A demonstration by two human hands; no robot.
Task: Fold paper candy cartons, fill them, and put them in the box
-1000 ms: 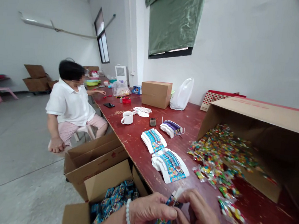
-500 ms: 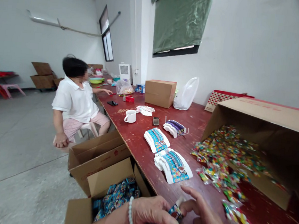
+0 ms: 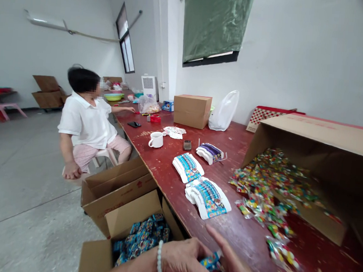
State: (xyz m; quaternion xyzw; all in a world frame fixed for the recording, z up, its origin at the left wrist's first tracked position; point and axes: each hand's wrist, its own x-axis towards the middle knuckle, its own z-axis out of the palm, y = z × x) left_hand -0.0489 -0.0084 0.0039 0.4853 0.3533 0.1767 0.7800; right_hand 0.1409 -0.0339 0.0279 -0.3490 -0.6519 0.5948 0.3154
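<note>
At the bottom of the view, my left hand (image 3: pixel 183 259), with a pale bead bracelet (image 3: pixel 159 259) at the wrist, is closed round a small blue printed carton (image 3: pixel 211 262). My right hand (image 3: pixel 237 261) is against the carton's other end, one finger stretched up along it; its thumb and lower fingers are hidden. Beyond my hands, two fanned stacks of flat blue cartons lie on the table, a nearer stack (image 3: pixel 209 200) and a farther stack (image 3: pixel 188 167). Small clear packets of coloured candies (image 3: pixel 282 251) are to the right.
A tipped cardboard box (image 3: pixel 322 129) spills candy packets on the red table (image 3: pixel 163 164). Below left, an open box (image 3: pixel 126 220) holds many blue cartons. A mug (image 3: pixel 156 139), purple carton stack (image 3: pixel 210 153) and closed box (image 3: pixel 191 111) stand farther back. A co-worker (image 3: pixel 88 115) sits left.
My right hand has shifted left and flattened against the carton, its raised finger now leaning closer over it. The carton has turned slightly between my hands. The whole view has shifted a little.
</note>
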